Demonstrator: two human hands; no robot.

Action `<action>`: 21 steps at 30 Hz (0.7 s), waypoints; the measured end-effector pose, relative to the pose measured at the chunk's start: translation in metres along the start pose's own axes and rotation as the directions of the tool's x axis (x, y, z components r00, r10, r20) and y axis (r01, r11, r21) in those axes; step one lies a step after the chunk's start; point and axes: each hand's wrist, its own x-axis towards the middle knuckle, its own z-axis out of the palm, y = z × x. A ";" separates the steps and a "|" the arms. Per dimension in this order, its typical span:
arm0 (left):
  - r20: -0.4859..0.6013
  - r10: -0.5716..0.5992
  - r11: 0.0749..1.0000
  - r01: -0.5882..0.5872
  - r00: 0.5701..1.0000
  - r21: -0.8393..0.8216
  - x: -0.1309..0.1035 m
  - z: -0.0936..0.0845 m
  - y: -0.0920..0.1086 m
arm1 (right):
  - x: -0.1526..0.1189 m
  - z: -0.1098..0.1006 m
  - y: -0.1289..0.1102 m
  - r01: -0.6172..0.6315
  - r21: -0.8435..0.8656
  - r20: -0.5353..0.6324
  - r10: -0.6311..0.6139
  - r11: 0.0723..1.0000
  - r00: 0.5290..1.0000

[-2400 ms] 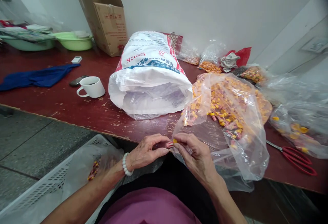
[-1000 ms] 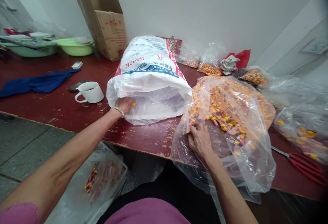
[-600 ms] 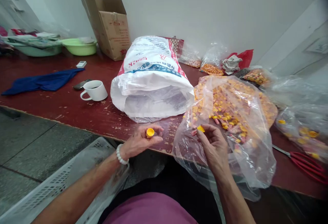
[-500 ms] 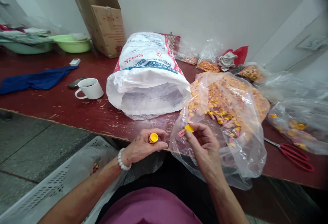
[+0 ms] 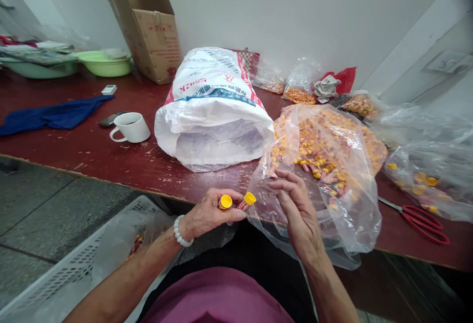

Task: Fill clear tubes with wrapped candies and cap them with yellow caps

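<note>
Pinching two round-capped tubes [image 5: 245, 202] is the left hand [image 5: 205, 214] — the right hand [image 5: 302, 212], grip spread, hovers over crinkled plastic [image 5: 354, 229].

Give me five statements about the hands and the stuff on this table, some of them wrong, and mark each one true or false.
1. The left hand holds two yellow-capped tubes. True.
2. The right hand grips the scissors. False: it is open, and the scissors lie on the table beside the clear bag.
3. The mug is upright, to the left of the white sack. True.
4. The box is closed. False: its top flaps stand open.
5. The blue cloth hangs over the mug. False: it lies on the table, apart from the mug.
</note>
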 end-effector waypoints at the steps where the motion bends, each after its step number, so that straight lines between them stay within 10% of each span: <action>1: -0.011 0.016 1.000 -0.016 1.000 0.024 0.000 0.001 0.000 | -0.001 0.002 0.001 0.009 0.001 0.066 -0.009 1.000 0.998; 4: -0.052 0.052 0.998 -0.051 0.997 0.037 0.001 0.005 -0.002 | -0.006 0.009 0.005 0.011 0.023 0.288 -0.017 1.000 0.958; 11: -0.030 -0.052 0.958 0.041 0.998 -0.284 0.002 0.009 -0.005 | -0.011 0.011 0.003 0.021 -0.042 0.198 -0.012 0.999 0.980; 21: 0.048 -0.191 0.661 0.164 0.980 -0.732 -0.004 0.025 -0.025 | -0.015 0.047 0.019 0.273 -0.239 0.206 -0.226 0.932 0.952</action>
